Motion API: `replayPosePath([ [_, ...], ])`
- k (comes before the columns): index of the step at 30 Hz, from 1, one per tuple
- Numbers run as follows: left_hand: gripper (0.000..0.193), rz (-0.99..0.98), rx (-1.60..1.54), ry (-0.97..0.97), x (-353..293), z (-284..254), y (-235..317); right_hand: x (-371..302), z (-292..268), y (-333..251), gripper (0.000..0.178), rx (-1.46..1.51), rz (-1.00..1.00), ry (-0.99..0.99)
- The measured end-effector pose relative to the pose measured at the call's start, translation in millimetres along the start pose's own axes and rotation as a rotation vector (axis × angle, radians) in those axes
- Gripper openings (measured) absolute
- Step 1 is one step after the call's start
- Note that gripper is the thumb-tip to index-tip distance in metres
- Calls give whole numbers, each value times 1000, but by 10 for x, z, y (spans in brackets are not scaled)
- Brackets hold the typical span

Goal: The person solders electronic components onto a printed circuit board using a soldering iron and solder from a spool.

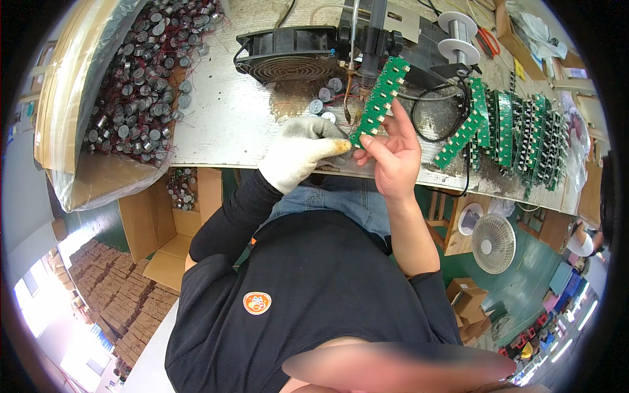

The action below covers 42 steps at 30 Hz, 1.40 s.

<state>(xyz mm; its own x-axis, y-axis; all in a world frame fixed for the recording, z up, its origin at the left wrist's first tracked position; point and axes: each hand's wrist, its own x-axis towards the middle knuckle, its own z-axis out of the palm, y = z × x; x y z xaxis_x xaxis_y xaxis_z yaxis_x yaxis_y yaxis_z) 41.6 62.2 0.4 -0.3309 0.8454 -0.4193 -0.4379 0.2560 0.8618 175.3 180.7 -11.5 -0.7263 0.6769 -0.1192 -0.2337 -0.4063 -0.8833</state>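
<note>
Board: green circuit-board strip (379,99), tilted, lower end at the fingertips, upper end just beside the soldering fixture (367,33).
Right hand (392,154): bare, fingers pinched shut on the strip's lower end.
Left hand (303,152): white glove, fingertips closed at the same lower end; whether they grip the strip or a small part is unclear.
Bench edge: workbench (229,124) front edge runs just below both hands.
Open room: bare bench surface left of the glove; black fan (285,56) behind.
Right side: stacked green boards (517,131), well apart.
Left side: bag of metal capacitors (141,72) beside the bench.
</note>
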Motion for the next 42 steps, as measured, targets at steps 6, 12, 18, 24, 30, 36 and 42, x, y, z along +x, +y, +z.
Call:
replayPosePath([
  [6,17,-27,18,-18,31,-23,0,2,-6,4,70,-5,-1,-8],
  [12,16,-81,-72,11,15,29,63,3,-13,3,71,-4,2,9],
  [18,15,-48,-75,-4,42,-3,26,14,-8,-17,71,11,-5,7],
  [24,15,-106,-154,31,22,27,52,26,6,-55,71,-8,-10,-1],
  [30,17,-83,-78,-25,40,-22,-7,4,-20,-10,71,-2,-5,8],
  [36,17,-75,-43,-26,63,-37,-31,10,-21,2,69,-5,-12,12],
  [42,19,-63,-102,2,42,7,38,30,-6,-29,70,15,-13,10],
])
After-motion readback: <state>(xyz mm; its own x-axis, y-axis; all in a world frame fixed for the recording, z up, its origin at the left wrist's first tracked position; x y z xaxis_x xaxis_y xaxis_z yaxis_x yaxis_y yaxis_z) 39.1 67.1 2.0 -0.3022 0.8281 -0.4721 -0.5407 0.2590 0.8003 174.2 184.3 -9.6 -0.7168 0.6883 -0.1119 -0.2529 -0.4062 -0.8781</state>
